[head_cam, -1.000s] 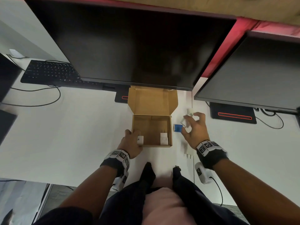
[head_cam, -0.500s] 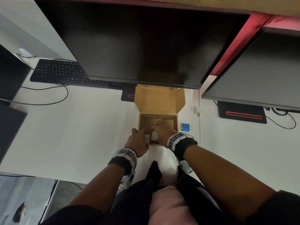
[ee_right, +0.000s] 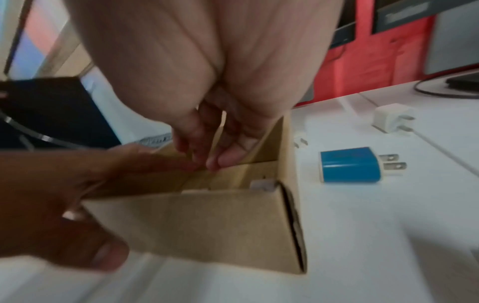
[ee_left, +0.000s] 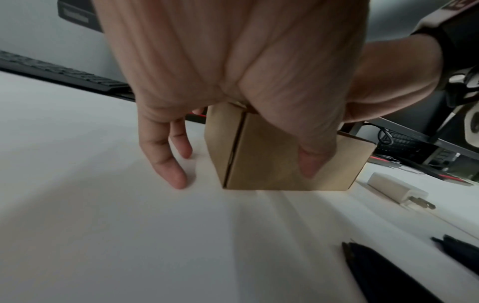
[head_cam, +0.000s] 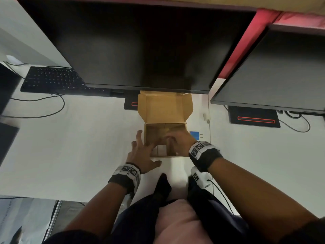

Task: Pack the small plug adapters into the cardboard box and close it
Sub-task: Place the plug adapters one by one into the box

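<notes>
The cardboard box stands on the white desk with its lid folded up at the back. One white plug adapter lies inside against the near wall. My right hand reaches into the box, fingers pointing down with nothing seen between them. My left hand straddles the box's near left corner: thumb on the front wall, fingers spread down the left side. A blue adapter and a white adapter lie on the desk right of the box.
A large dark monitor hangs over the back of the box, with a second monitor to the right. A black keyboard and cables lie at the far left. Another white adapter lies by the box's near right corner.
My right hand came from the desk right of the box with a white adapter and went into the box. My left hand's fingers spread out at the box's corner.
</notes>
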A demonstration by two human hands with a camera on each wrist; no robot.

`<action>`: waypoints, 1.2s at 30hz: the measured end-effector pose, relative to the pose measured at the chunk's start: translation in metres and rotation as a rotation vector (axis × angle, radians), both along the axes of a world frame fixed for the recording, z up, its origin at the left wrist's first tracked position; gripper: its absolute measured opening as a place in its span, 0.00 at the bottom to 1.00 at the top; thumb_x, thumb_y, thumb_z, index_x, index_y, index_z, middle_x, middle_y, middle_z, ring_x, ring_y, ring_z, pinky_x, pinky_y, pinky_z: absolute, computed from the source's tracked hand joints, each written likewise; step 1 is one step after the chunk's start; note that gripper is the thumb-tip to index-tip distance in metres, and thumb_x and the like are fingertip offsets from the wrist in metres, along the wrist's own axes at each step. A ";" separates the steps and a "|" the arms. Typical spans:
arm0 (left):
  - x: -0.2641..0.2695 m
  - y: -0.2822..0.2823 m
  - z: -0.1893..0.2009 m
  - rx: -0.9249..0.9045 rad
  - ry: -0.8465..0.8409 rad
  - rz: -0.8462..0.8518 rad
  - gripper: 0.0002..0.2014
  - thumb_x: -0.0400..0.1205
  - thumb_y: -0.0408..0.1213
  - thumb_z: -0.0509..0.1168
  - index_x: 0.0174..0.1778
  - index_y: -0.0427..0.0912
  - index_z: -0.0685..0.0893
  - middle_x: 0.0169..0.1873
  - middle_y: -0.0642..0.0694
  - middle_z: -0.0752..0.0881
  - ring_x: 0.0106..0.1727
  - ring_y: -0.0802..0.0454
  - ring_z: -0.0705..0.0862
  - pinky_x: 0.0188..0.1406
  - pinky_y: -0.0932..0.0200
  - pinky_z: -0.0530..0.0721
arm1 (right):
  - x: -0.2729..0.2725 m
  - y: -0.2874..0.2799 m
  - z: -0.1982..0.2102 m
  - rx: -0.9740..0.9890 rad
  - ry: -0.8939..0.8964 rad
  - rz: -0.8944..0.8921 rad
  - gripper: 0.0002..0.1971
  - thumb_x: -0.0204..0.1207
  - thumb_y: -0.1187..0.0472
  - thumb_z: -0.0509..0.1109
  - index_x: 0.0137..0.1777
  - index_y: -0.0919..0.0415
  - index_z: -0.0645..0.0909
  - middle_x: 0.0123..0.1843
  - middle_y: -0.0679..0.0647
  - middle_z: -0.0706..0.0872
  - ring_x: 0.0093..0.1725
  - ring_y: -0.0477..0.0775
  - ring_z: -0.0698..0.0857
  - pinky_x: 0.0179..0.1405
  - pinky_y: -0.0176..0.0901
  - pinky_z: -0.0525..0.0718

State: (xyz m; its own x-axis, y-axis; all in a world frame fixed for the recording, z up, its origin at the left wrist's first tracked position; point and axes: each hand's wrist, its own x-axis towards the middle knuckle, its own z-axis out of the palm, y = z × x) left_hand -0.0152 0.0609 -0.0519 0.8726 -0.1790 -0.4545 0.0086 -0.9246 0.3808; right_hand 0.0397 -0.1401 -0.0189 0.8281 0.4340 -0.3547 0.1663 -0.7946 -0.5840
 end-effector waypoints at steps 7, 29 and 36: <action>0.001 -0.013 0.004 -0.010 -0.152 -0.008 0.32 0.66 0.62 0.76 0.67 0.68 0.77 0.81 0.41 0.45 0.80 0.31 0.52 0.62 0.30 0.83 | 0.010 -0.075 0.002 -0.087 -0.206 -0.562 0.07 0.80 0.64 0.70 0.55 0.57 0.85 0.58 0.57 0.86 0.49 0.55 0.86 0.50 0.40 0.82; 0.004 -0.015 -0.004 -0.009 -0.022 0.054 0.28 0.71 0.60 0.75 0.68 0.70 0.76 0.80 0.44 0.47 0.79 0.36 0.56 0.72 0.30 0.71 | -0.012 -0.074 -0.009 -0.084 -0.254 -0.544 0.17 0.74 0.61 0.77 0.62 0.53 0.83 0.76 0.61 0.64 0.48 0.53 0.77 0.61 0.39 0.76; 0.004 -0.019 0.003 0.021 -0.024 0.052 0.30 0.72 0.58 0.74 0.70 0.63 0.76 0.79 0.44 0.47 0.77 0.35 0.59 0.70 0.30 0.73 | -0.015 -0.026 0.000 -0.031 -0.162 -0.019 0.24 0.76 0.62 0.72 0.72 0.52 0.78 0.68 0.59 0.73 0.55 0.61 0.84 0.60 0.50 0.85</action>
